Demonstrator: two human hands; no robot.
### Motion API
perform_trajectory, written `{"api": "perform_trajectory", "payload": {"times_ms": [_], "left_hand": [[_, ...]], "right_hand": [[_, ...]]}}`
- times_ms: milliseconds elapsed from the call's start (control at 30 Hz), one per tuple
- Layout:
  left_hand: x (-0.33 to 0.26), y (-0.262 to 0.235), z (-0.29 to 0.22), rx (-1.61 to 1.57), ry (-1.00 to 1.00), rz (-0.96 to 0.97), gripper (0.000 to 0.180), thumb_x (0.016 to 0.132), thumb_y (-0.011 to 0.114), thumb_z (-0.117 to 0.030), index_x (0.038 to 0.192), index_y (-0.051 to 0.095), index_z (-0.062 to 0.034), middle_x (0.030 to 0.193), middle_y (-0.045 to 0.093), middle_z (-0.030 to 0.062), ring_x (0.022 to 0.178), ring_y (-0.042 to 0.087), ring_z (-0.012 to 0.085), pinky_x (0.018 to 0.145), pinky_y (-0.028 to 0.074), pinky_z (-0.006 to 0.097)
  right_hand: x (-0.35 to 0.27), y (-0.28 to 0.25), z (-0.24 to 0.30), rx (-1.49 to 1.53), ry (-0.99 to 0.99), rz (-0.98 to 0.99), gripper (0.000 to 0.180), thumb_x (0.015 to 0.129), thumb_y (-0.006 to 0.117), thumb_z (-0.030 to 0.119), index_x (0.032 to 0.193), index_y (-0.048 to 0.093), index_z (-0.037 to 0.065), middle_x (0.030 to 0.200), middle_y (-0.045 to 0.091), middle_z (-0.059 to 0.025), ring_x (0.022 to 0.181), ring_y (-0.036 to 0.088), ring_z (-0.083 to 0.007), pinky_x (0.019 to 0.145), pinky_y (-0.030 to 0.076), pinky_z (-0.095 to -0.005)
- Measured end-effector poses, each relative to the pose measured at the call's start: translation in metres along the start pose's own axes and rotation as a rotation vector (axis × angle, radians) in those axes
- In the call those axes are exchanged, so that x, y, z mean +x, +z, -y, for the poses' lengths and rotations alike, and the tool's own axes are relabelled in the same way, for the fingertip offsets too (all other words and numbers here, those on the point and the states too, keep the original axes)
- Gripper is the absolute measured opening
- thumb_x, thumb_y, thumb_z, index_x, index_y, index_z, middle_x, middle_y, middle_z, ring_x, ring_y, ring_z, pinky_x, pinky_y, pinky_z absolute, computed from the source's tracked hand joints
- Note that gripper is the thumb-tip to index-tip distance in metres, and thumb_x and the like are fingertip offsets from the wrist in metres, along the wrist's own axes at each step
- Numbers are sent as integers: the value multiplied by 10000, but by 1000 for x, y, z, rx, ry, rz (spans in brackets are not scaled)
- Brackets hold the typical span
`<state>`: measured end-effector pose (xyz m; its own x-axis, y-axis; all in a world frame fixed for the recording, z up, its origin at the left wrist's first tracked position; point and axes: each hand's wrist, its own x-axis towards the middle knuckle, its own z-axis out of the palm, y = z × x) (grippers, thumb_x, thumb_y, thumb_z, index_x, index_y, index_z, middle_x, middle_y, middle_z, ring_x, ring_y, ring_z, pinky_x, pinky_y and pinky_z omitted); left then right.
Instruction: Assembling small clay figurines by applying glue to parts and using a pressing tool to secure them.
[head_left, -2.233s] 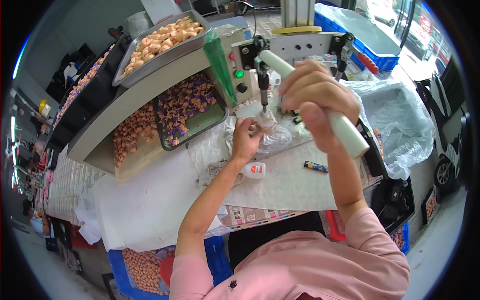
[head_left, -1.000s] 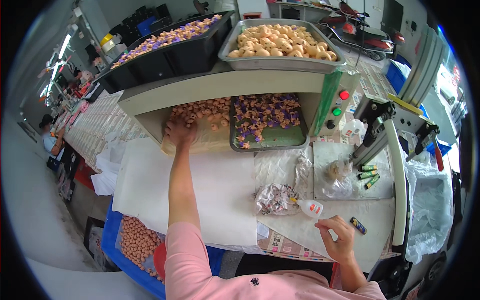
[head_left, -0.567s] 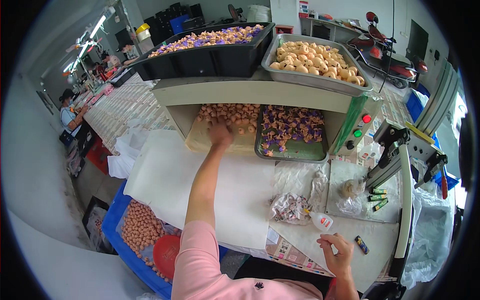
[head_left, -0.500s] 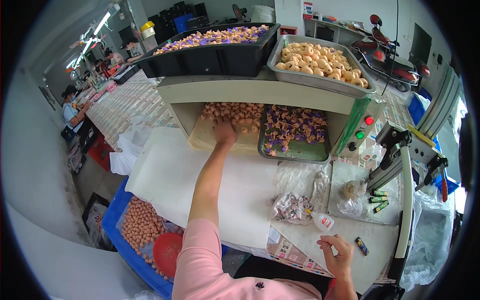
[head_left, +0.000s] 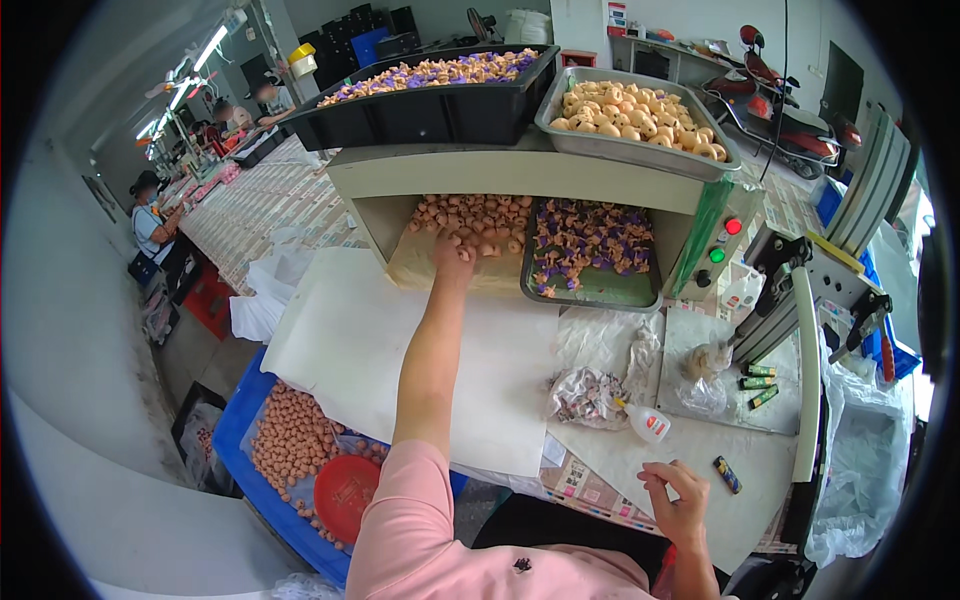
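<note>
My left hand (head_left: 455,255) reaches into the open box of a beige bench machine (head_left: 520,180). Its fingers are curled in at the near edge of a pile of small round flesh-coloured pieces (head_left: 470,212), which lie on a tan sheet (head_left: 420,262). Whatever the fingers hold is hidden. Beside the pile stands a dark tray (head_left: 620,295) of purple and flesh-coloured pieces. My right hand (head_left: 682,500) hovers over the near right of the table, fingers bent toward the thumb; anything pinched there is too small to make out. Nearest to it are a white squeeze bottle (head_left: 650,425) and a dark battery-like cylinder (head_left: 728,475).
On the machine stand a black crate (head_left: 420,118) and a metal tray (head_left: 640,150) of round heads. A blue bin (head_left: 235,440) of round pieces with a red bowl (head_left: 345,500) is at lower left. A metal clamp frame (head_left: 780,290) rises at right. Co-workers sit at the far left.
My left hand has drawn back toward the pile's near edge, its spread fingers now curled together. My right hand keeps nearly the same pose. The view has shifted slightly.
</note>
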<state>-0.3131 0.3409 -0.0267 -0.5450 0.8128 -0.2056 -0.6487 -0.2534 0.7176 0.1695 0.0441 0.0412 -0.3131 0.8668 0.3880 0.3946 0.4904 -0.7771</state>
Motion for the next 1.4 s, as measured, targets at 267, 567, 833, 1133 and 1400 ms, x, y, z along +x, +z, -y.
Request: {"api": "perform_trajectory", "payload": {"times_ms": [267, 567, 833, 1133, 1400], "left_hand": [[-20, 23, 63, -171, -25, -108, 113, 918, 479, -107, 807, 477, -127, 646, 507, 34, 455, 392, 119, 422, 294, 228], [-119, 42, 93, -321, -255, 506, 256, 950, 505, -76, 1205, 525, -73, 842, 547, 39, 733, 519, 114, 572, 394, 223], [-318, 87, 159, -451, -798, 538, 363, 937, 494, -50, 1300, 489, -51, 1171, 550, 152, 920, 526, 189, 646, 462, 259], [-428, 138, 221, -401, -1007, 545, 305, 903, 613, -98, 1207, 588, -89, 1171, 551, 127, 916, 508, 161, 682, 458, 238], [-450, 135, 259, -338, -917, 425, 283, 902, 603, -52, 1180, 561, -86, 1172, 558, 146, 955, 578, 232, 727, 516, 263]], "right_hand": [[-18, 0, -2, 4, 1, 18, 175, 759, 627, -85, 904, 680, -1, 759, 691, -97, 642, 623, -206, 595, 485, -287], [21, -57, -105, -213, 37, -218, 189, 788, 620, -46, 964, 662, 9, 882, 667, -111, 765, 610, -249, 649, 481, -299], [47, -93, -173, -409, 126, -68, 275, 793, 686, 135, 1041, 642, 22, 997, 636, -153, 938, 578, -337, 806, 480, -424], [28, -136, -177, -264, 171, -23, 440, 737, 744, 297, 1093, 642, 60, 996, 631, -146, 930, 596, -325, 822, 486, -414], [-12, -194, -185, -40, 216, -107, 355, 746, 724, 183, 1035, 612, 10, 975, 597, -154, 866, 619, -290, 739, 523, -375]]}}
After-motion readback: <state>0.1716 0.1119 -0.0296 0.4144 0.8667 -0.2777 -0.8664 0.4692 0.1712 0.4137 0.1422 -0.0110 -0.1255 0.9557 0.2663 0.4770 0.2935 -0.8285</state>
